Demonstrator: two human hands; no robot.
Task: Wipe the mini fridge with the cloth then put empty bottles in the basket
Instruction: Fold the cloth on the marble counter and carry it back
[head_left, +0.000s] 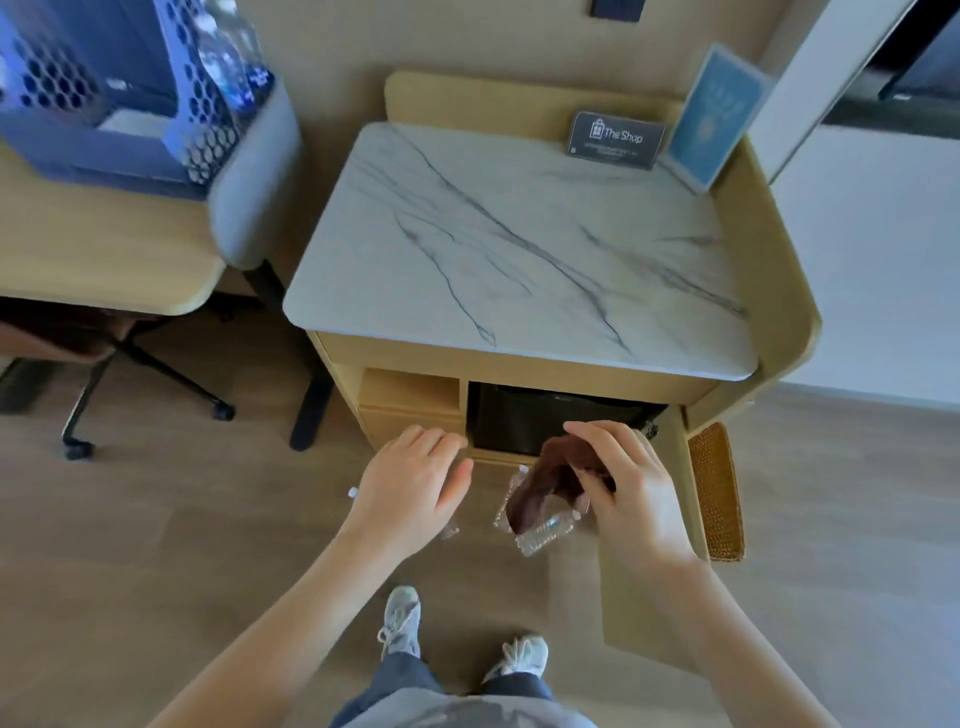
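A black mini fridge (540, 418) sits in the right bay of a wooden cabinet, under a marble top (519, 244). My right hand (631, 493) grips a brown cloth (545, 486) just in front of the fridge. My left hand (415, 483) hovers with relaxed fingers and holds nothing. Crushed clear plastic bottles (545, 532) lie on the floor below the cloth. Another bottle's white cap (353, 492) peeks out left of my left hand. A woven basket (714, 493) stands on the floor at the cabinet's right side.
The cabinet door (639, 613) hangs open toward me on the right. A card sign (615, 137) and a blue leaflet (714, 117) stand at the back of the marble top. At left are a desk (104, 249), a blue crate (104, 88) with bottles, and an office chair (93, 364).
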